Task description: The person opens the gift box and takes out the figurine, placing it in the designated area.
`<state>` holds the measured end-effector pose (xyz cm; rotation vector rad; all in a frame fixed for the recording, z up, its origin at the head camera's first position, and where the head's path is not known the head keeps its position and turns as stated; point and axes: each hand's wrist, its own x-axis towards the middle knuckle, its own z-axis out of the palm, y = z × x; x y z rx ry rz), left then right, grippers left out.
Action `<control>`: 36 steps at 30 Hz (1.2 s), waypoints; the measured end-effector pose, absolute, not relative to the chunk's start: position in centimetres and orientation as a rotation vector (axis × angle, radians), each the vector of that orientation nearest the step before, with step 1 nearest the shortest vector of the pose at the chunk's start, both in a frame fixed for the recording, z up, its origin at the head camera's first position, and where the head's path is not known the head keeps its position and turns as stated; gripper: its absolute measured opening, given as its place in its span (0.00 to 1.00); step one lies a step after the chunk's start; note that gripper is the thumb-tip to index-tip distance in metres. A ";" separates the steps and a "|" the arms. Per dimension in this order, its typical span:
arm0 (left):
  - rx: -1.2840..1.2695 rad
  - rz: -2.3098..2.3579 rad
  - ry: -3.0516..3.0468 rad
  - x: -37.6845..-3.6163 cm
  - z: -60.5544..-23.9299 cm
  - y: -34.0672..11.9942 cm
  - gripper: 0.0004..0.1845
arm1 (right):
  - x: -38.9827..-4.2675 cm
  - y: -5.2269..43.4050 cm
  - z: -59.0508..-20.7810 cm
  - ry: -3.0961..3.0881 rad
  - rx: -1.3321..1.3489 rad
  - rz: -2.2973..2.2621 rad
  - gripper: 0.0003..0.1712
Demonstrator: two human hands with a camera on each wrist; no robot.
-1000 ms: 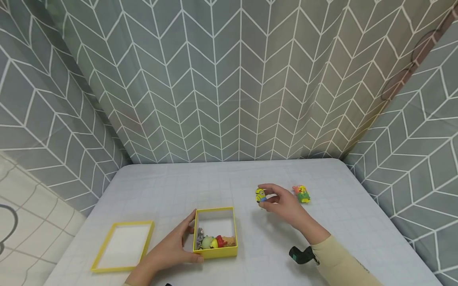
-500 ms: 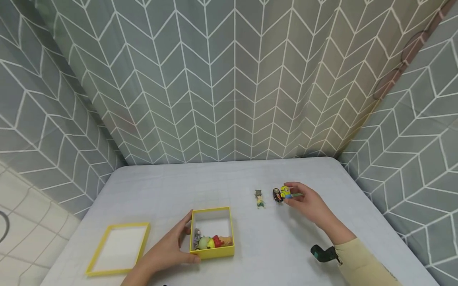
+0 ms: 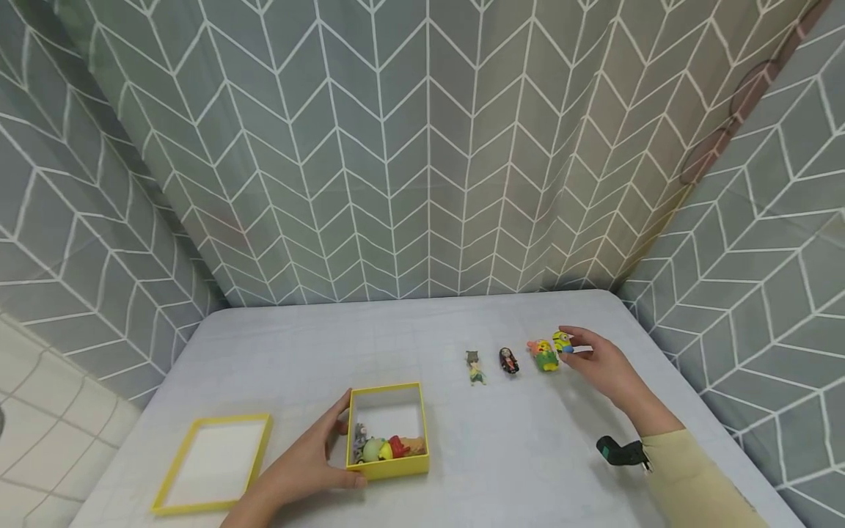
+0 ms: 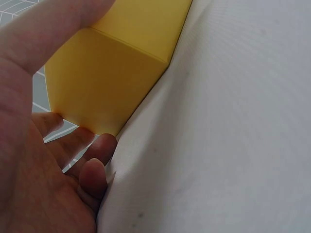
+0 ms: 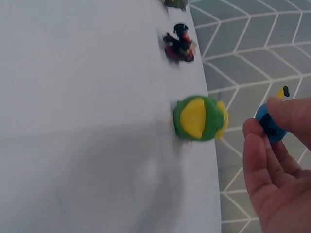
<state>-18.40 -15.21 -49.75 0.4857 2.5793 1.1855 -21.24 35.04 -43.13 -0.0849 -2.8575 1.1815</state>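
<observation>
My right hand [image 3: 610, 374] pinches a small yellow-and-blue Minion figure [image 3: 562, 342] above the table's far right. In the right wrist view the toy's blue underside [image 5: 264, 116] shows between thumb and fingers. Just left of it stands a green, yellow and pink figurine [image 3: 544, 357], then a dark-haired doll figure [image 3: 508, 361] and a slim figure with a grey-brown top [image 3: 474, 369]. My left hand [image 3: 304, 462] grips the left side of an uncovered yellow box [image 3: 392, 470], thumb at the front corner, fingers at the back. Several toy figures [image 3: 375, 449] lie along the box's near side.
A yellow-rimmed box lid [image 3: 214, 463] lies on the left of the white-covered table [image 3: 317, 345]. Patterned grey curtains [image 3: 409, 147] hang behind and beside it. A dark wrist camera [image 3: 620, 452] sticks out below my right sleeve [image 3: 693, 473].
My right hand has carried the Minion figure rightward, past the row of figurines to its right end. The left hand keeps its grip on the box. The head view has shifted slightly.
</observation>
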 end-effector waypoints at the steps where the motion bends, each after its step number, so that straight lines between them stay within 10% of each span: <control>1: 0.485 1.185 2.578 -18.4 -49.8 -15.2 0.72 | -21.3 35.4 -43.2 -2.865 -0.094 1.169 0.33; 36: 0.502 1.243 2.537 -18.4 -49.9 -15.3 0.71 | -24.5 39.6 -46.4 -3.078 -0.240 1.099 0.33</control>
